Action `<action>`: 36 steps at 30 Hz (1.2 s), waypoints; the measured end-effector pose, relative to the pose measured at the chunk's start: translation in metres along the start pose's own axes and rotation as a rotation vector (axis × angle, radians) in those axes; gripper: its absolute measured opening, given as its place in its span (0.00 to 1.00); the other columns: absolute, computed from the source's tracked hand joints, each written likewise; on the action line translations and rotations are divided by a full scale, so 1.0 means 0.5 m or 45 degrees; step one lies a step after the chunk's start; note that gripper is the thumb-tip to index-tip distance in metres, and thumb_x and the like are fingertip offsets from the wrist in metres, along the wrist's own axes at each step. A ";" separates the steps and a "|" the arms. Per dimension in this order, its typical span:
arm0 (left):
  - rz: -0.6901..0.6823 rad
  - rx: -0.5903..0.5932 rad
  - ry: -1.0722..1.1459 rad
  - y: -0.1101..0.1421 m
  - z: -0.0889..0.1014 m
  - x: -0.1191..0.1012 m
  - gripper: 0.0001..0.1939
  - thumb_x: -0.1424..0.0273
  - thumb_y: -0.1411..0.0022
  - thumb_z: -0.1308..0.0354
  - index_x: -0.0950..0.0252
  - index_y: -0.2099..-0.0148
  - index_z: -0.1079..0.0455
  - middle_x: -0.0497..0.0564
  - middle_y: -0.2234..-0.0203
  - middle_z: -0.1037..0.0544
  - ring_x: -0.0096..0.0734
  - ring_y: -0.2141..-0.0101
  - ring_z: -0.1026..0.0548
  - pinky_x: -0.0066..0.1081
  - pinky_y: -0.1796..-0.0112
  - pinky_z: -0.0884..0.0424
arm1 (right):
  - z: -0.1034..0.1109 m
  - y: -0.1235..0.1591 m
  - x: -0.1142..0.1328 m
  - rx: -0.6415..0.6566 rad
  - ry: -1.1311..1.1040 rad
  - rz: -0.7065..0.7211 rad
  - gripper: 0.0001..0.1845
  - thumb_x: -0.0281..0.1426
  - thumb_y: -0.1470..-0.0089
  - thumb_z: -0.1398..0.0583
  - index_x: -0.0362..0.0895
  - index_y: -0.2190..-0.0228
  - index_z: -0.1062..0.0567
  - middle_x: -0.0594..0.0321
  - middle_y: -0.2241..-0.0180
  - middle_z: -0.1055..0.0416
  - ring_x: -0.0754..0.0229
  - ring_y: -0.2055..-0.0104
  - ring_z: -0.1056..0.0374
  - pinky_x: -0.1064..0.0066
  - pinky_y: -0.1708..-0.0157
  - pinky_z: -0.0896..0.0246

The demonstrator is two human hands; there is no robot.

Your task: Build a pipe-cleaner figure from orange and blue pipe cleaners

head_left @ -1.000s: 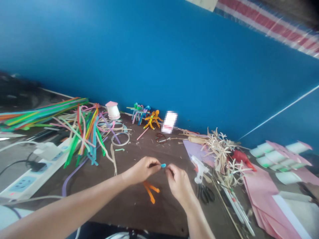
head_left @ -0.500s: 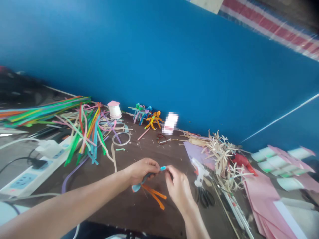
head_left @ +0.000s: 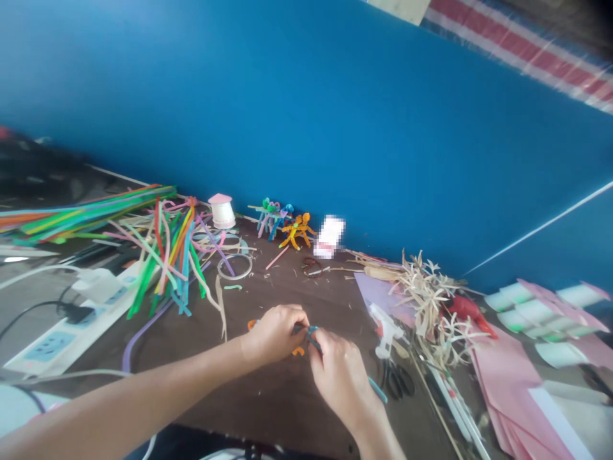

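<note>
Over the middle of the dark table, my left hand [head_left: 276,333] and my right hand [head_left: 341,377] meet, fingers pinched on a blue pipe cleaner [head_left: 313,330]. A light blue end [head_left: 378,390] shows past the outer side of my right hand; whether it belongs to the same piece I cannot tell. Orange pipe cleaner [head_left: 297,351] peeks out below my left fingers, and another orange bit shows at that hand's far side. Most of the held work is hidden by my hands. To the right of my right hand lie black-handled scissors [head_left: 398,381] and a white glue gun [head_left: 384,329].
Bundles of coloured pipe cleaners [head_left: 163,255] lie left, beside a power strip [head_left: 62,335]. Small pipe-cleaner figures [head_left: 297,230] and a white cup with a pink top [head_left: 221,211] stand near the blue wall. Dried stalks [head_left: 421,287] and pink sheets [head_left: 502,383] lie right.
My hands have come together over the blue pipe cleaner. The orange strands that hung below my left hand are now mostly hidden, and a light blue end has appeared beside my right hand.
</note>
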State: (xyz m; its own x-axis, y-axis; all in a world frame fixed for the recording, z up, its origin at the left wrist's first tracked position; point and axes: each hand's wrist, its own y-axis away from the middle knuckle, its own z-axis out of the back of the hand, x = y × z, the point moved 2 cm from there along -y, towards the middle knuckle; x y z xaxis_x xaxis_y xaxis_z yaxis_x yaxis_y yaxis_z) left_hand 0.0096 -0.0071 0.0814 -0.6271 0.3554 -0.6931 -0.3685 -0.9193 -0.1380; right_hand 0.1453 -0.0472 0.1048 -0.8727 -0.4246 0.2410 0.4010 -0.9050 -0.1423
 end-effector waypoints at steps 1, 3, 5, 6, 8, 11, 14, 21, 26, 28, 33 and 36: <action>-0.055 -0.001 -0.066 0.003 0.001 -0.004 0.08 0.76 0.51 0.50 0.65 0.73 0.30 0.47 0.76 0.28 0.26 0.73 0.31 0.23 0.73 0.41 | 0.006 -0.002 0.000 -0.004 -0.007 0.000 0.07 0.22 0.50 0.48 0.45 0.73 0.33 0.65 0.76 0.30 0.62 0.74 0.33 0.74 0.75 0.53; -0.146 0.031 -0.172 0.009 0.004 -0.009 0.07 0.76 0.51 0.50 0.64 0.72 0.30 0.47 0.76 0.28 0.27 0.73 0.31 0.23 0.73 0.41 | 0.018 -0.007 -0.003 -0.021 -0.044 -0.003 0.06 0.23 0.50 0.47 0.45 0.74 0.33 0.65 0.76 0.30 0.62 0.73 0.34 0.75 0.74 0.53; -0.230 0.090 -0.229 0.014 0.008 -0.015 0.06 0.76 0.50 0.49 0.64 0.72 0.31 0.47 0.76 0.29 0.27 0.73 0.31 0.23 0.74 0.41 | 0.029 -0.015 -0.010 -0.042 -0.131 -0.015 0.06 0.24 0.51 0.47 0.44 0.74 0.32 0.65 0.75 0.30 0.63 0.73 0.34 0.75 0.73 0.52; -0.273 0.116 -0.237 0.016 0.010 -0.018 0.06 0.76 0.49 0.49 0.64 0.71 0.31 0.47 0.75 0.29 0.27 0.73 0.30 0.23 0.73 0.40 | 0.033 -0.019 -0.016 -0.049 -0.197 -0.026 0.05 0.25 0.51 0.46 0.44 0.74 0.31 0.65 0.75 0.30 0.63 0.73 0.35 0.76 0.73 0.51; -0.341 0.143 -0.208 0.020 0.017 -0.024 0.06 0.75 0.48 0.49 0.64 0.71 0.31 0.48 0.74 0.29 0.27 0.72 0.30 0.23 0.72 0.40 | 0.034 -0.030 -0.031 -0.036 -0.375 -0.057 0.05 0.26 0.51 0.46 0.44 0.75 0.30 0.67 0.77 0.31 0.64 0.73 0.36 0.76 0.72 0.50; -0.344 0.128 -0.058 0.021 0.026 -0.028 0.07 0.75 0.46 0.50 0.65 0.70 0.31 0.48 0.74 0.29 0.26 0.71 0.30 0.23 0.71 0.39 | 0.021 -0.044 -0.054 0.041 -0.657 -0.096 0.07 0.28 0.51 0.46 0.43 0.78 0.31 0.69 0.80 0.35 0.66 0.76 0.39 0.78 0.74 0.49; -0.251 0.061 0.153 0.021 0.027 -0.024 0.07 0.74 0.45 0.50 0.66 0.70 0.31 0.48 0.75 0.29 0.25 0.73 0.31 0.22 0.71 0.39 | -0.001 -0.048 -0.065 0.117 -0.837 -0.121 0.11 0.30 0.50 0.47 0.42 0.81 0.32 0.71 0.84 0.42 0.68 0.79 0.45 0.79 0.78 0.52; 0.005 -0.183 0.309 0.011 -0.003 0.000 0.06 0.75 0.47 0.49 0.67 0.74 0.33 0.46 0.78 0.30 0.24 0.74 0.33 0.22 0.72 0.40 | -0.039 -0.028 -0.041 0.006 -0.744 -0.174 0.13 0.30 0.48 0.50 0.41 0.81 0.33 0.68 0.83 0.39 0.67 0.79 0.45 0.78 0.78 0.53; -0.001 -0.198 0.200 0.006 -0.012 0.010 0.06 0.74 0.46 0.49 0.66 0.73 0.33 0.47 0.77 0.30 0.25 0.73 0.32 0.23 0.72 0.40 | -0.048 -0.017 -0.021 -0.018 -0.604 -0.158 0.13 0.29 0.46 0.51 0.43 0.79 0.33 0.65 0.81 0.34 0.66 0.79 0.40 0.77 0.77 0.52; -0.011 -0.157 0.146 0.005 -0.011 0.012 0.06 0.74 0.46 0.49 0.65 0.71 0.32 0.47 0.75 0.29 0.25 0.73 0.31 0.23 0.71 0.40 | -0.049 -0.015 -0.019 -0.008 -0.556 -0.145 0.12 0.29 0.46 0.52 0.43 0.77 0.33 0.65 0.80 0.33 0.65 0.78 0.38 0.77 0.77 0.52; -0.029 -0.046 0.126 -0.001 -0.005 0.013 0.08 0.72 0.45 0.50 0.65 0.68 0.30 0.49 0.73 0.27 0.27 0.71 0.30 0.23 0.69 0.39 | -0.055 -0.014 -0.029 -0.012 -0.450 -0.158 0.11 0.28 0.46 0.51 0.43 0.76 0.32 0.64 0.79 0.31 0.64 0.77 0.36 0.77 0.76 0.52; 0.000 0.034 0.197 -0.005 0.001 0.014 0.09 0.72 0.45 0.50 0.66 0.66 0.29 0.49 0.72 0.25 0.27 0.70 0.29 0.23 0.69 0.38 | -0.061 -0.012 -0.037 -0.023 -0.397 -0.169 0.11 0.28 0.46 0.51 0.43 0.76 0.31 0.63 0.79 0.30 0.64 0.77 0.35 0.76 0.76 0.52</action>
State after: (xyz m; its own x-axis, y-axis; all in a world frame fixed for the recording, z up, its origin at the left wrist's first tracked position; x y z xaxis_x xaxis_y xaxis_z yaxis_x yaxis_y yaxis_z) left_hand 0.0058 -0.0022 0.0772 -0.5147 0.3237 -0.7939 -0.3879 -0.9137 -0.1211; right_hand 0.1506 -0.0328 0.0721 -0.7884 -0.2937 0.5405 0.2821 -0.9534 -0.1067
